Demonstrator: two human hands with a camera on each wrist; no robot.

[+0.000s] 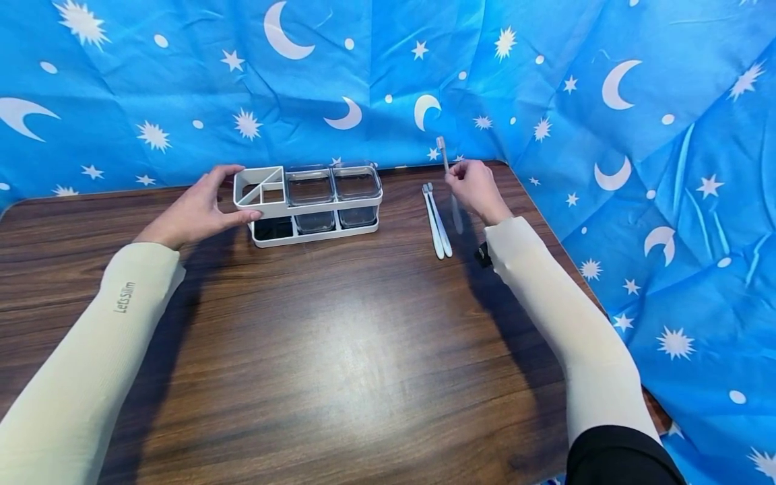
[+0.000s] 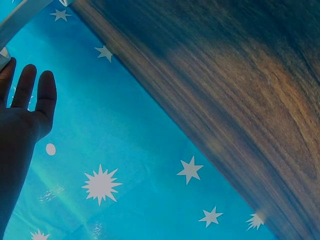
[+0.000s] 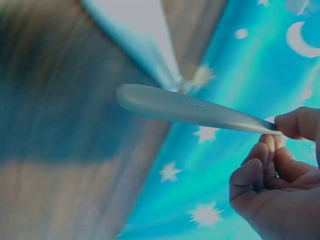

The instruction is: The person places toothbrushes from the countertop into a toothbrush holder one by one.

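A white toothbrush holder (image 1: 332, 206) stands at the back of the table, its upper level split into small slots at the left. My left hand (image 1: 195, 210) grips that left end, thumb along the front and fingers at the back. Two clear cups, a left one (image 1: 310, 188) and a right one (image 1: 356, 183), sit in the holder. To the right, my right hand (image 1: 477, 188) pinches a grey toothbrush (image 3: 185, 107) between thumb and fingertips, above the table with its bristle head up. Beside it two pale toothbrushes (image 1: 438, 225) lie close together on the wood.
The dark wooden table (image 1: 303, 337) ends at the back and right against a blue curtain (image 1: 388, 81) printed with moons and stars. Both forearms, in pale sleeves, reach in from the front corners.
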